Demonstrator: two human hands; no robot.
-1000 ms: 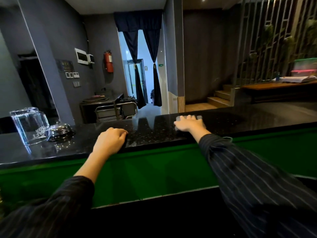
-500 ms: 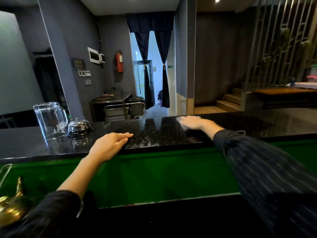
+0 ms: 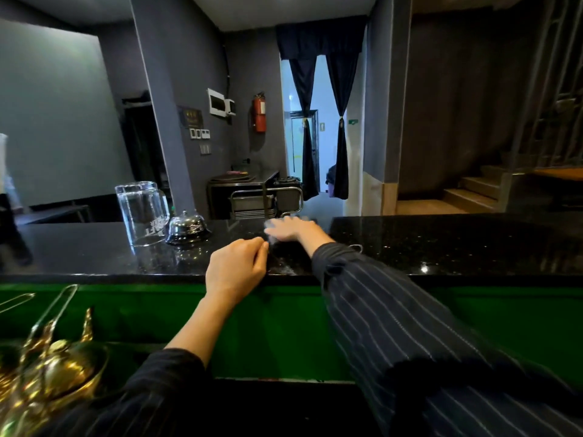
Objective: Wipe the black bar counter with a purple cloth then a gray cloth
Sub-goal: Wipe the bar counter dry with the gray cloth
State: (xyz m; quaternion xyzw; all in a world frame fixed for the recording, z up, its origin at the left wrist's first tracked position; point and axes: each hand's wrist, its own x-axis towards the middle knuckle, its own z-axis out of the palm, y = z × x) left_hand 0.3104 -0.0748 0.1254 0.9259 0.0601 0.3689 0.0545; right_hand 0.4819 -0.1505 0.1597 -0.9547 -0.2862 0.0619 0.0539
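The black speckled bar counter [image 3: 441, 241] runs across the view. My right hand [image 3: 291, 230] lies flat near its far edge, pressing a pale gray cloth [image 3: 270, 224]. Only blurred edges of the cloth show around the fingers. My left hand [image 3: 235, 269] rests on the counter's near edge with its fingers curled and nothing visible in them. It sits just below and left of the right hand. No purple cloth is in view.
An upturned glass mug [image 3: 142, 212] and a chrome call bell [image 3: 186, 230] stand on the counter left of my hands. A green panel [image 3: 284, 326] drops below the counter edge. Gold teaware [image 3: 53, 373] sits at the lower left.
My right hand has slid the cloth leftward along the far side of the counter, toward the bell. My left hand has kept to the near edge, and the view has turned left.
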